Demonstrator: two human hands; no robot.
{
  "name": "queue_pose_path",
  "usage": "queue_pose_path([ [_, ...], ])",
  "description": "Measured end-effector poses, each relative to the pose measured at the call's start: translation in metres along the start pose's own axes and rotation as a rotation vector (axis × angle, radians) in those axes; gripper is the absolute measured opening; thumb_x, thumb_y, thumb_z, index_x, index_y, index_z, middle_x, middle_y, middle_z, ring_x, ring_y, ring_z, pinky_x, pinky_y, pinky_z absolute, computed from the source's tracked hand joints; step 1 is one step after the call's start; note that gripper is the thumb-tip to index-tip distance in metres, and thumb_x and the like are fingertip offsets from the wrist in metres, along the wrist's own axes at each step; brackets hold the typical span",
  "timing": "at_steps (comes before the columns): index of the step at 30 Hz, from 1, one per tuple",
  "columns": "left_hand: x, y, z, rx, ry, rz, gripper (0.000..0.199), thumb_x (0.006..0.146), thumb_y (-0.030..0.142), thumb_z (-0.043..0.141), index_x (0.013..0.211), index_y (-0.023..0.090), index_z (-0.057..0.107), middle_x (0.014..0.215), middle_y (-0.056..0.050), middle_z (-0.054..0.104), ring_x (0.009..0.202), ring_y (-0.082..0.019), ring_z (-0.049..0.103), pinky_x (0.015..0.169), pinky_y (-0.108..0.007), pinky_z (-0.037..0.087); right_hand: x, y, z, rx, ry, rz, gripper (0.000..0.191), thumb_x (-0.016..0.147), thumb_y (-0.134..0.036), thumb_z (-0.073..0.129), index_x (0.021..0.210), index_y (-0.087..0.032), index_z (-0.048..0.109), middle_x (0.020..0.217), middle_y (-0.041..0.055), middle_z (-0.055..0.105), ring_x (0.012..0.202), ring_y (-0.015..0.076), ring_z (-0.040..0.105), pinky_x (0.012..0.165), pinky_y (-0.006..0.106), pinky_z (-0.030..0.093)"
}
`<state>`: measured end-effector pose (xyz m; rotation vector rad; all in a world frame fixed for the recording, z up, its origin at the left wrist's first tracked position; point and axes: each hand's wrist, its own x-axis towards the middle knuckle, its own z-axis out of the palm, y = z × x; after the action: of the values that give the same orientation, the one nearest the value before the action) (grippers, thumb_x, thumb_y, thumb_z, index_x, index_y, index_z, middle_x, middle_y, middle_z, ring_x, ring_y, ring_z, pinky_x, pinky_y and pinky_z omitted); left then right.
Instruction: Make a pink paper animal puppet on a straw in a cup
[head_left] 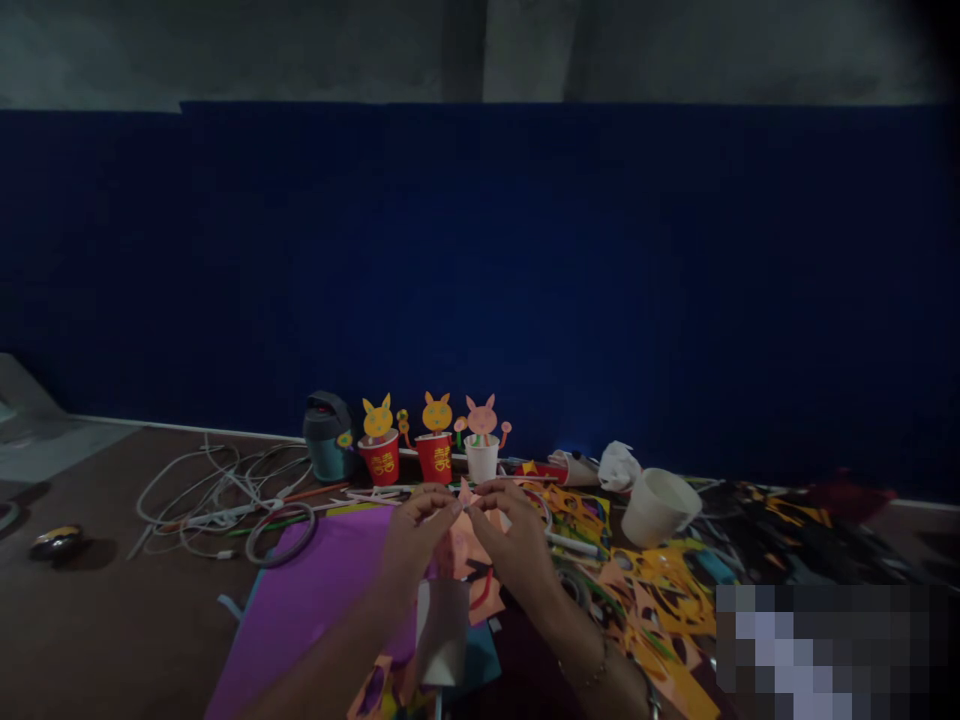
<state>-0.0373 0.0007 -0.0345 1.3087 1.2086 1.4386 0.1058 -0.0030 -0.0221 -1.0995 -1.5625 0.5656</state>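
My left hand (421,525) and my right hand (511,528) meet at the middle of the table, fingertips pinched together. Between them is a small pink paper cutout (465,492) with a pointed tip; the fingers hide much of it. Below the hands is a white paper cup (442,635), with a thin pale stick at its lower end. Pink paper scraps (487,595) lie under my right hand. Just beyond stand a white cup (481,460) with a pink paper animal and two red cups (380,458) with yellow paper animals.
Purple paper (315,600) lies to the left, near tangled white cables (225,490) and a teal container (328,440). On the right are cut paper sheets (660,590), a white mug (660,507) and crumpled tissue (619,467). A blue partition (480,250) rises behind.
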Motion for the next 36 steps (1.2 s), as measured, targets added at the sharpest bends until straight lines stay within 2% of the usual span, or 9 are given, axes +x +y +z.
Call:
queue_pose_path([
  [4, 0.001, -0.004, 0.0, 0.021, -0.033, 0.017, 0.017, 0.073, 0.031, 0.066, 0.065, 0.017, 0.067, 0.085, -0.006, 0.06, 0.083, -0.02, 0.059, 0.067, -0.027, 0.047, 0.0, 0.001, 0.0, -0.02, 0.015, -0.002, 0.015, 0.077, -0.018, 0.062, 0.062, -0.018, 0.065, 0.085, 0.0067, 0.064, 0.086, 0.0206, 0.061, 0.079, 0.033, 0.045],
  [11, 0.002, -0.006, 0.0, 0.056, -0.048, 0.071, 0.013, 0.074, 0.028, 0.065, 0.065, 0.018, 0.066, 0.089, -0.004, 0.058, 0.088, -0.02, 0.057, 0.076, -0.027, 0.043, 0.0, 0.005, 0.001, -0.072, 0.007, 0.001, 0.014, 0.077, -0.023, 0.066, 0.064, -0.019, 0.069, 0.084, 0.007, 0.068, 0.084, 0.0213, 0.062, 0.077, 0.033, 0.046],
  [15, 0.0, -0.007, -0.001, -0.053, -0.1, 0.009, 0.015, 0.076, 0.032, 0.066, 0.07, 0.018, 0.066, 0.091, -0.005, 0.058, 0.087, -0.019, 0.056, 0.072, -0.026, 0.043, 0.002, 0.006, -0.003, -0.127, -0.008, 0.014, 0.008, 0.076, -0.027, 0.069, 0.073, -0.019, 0.071, 0.089, 0.0078, 0.068, 0.088, 0.0234, 0.062, 0.081, 0.035, 0.045],
  [18, 0.0, -0.008, -0.002, -0.105, -0.147, -0.024, 0.015, 0.077, 0.033, 0.065, 0.072, 0.018, 0.066, 0.091, -0.004, 0.058, 0.084, -0.018, 0.056, 0.072, -0.026, 0.043, 0.004, 0.008, -0.006, -0.07, -0.058, -0.01, 0.009, 0.075, -0.026, 0.07, 0.079, -0.019, 0.069, 0.092, 0.008, 0.066, 0.091, 0.0233, 0.061, 0.083, 0.035, 0.045],
  [22, 0.003, -0.006, -0.003, -0.009, -0.156, 0.061, 0.016, 0.075, 0.031, 0.064, 0.066, 0.019, 0.064, 0.088, -0.004, 0.059, 0.085, -0.019, 0.056, 0.074, -0.027, 0.043, 0.006, 0.007, -0.009, 0.005, -0.17, -0.041, 0.014, 0.08, -0.019, 0.061, 0.066, -0.019, 0.061, 0.095, 0.0071, 0.062, 0.093, 0.0203, 0.06, 0.084, 0.032, 0.045],
  [27, 0.003, -0.002, -0.001, 0.168, -0.175, 0.098, 0.016, 0.077, 0.034, 0.061, 0.07, 0.02, 0.062, 0.079, -0.002, 0.059, 0.079, -0.019, 0.055, 0.072, -0.028, 0.042, 0.005, -0.002, -0.013, -0.043, -0.221, -0.139, 0.014, 0.08, -0.011, 0.054, 0.07, -0.019, 0.056, 0.102, 0.0069, 0.058, 0.1, 0.02, 0.055, 0.087, 0.033, 0.043],
  [29, 0.002, 0.0, -0.001, 0.203, -0.19, 0.124, 0.019, 0.079, 0.034, 0.058, 0.067, 0.02, 0.059, 0.075, -0.001, 0.057, 0.077, -0.019, 0.055, 0.071, -0.028, 0.042, 0.005, -0.003, -0.015, -0.051, -0.236, -0.142, 0.013, 0.08, -0.011, 0.054, 0.07, -0.019, 0.056, 0.103, 0.0068, 0.058, 0.1, 0.02, 0.055, 0.088, 0.033, 0.043],
  [33, 0.0, 0.002, -0.003, 0.251, -0.254, 0.191, 0.015, 0.083, 0.033, 0.055, 0.075, 0.021, 0.06, 0.081, -0.002, 0.059, 0.083, -0.02, 0.055, 0.075, -0.029, 0.042, 0.008, -0.001, -0.018, -0.054, -0.292, -0.129, 0.014, 0.08, -0.015, 0.056, 0.067, -0.02, 0.058, 0.101, 0.0064, 0.059, 0.1, 0.0201, 0.055, 0.089, 0.034, 0.043],
  [36, 0.001, 0.002, -0.004, 0.22, -0.27, 0.242, 0.016, 0.084, 0.032, 0.054, 0.073, 0.021, 0.058, 0.082, -0.002, 0.058, 0.084, -0.019, 0.055, 0.078, -0.03, 0.042, 0.009, 0.005, -0.018, -0.003, -0.308, -0.103, 0.014, 0.079, -0.02, 0.059, 0.066, -0.02, 0.061, 0.1, 0.0063, 0.061, 0.098, 0.0202, 0.057, 0.089, 0.034, 0.043],
])
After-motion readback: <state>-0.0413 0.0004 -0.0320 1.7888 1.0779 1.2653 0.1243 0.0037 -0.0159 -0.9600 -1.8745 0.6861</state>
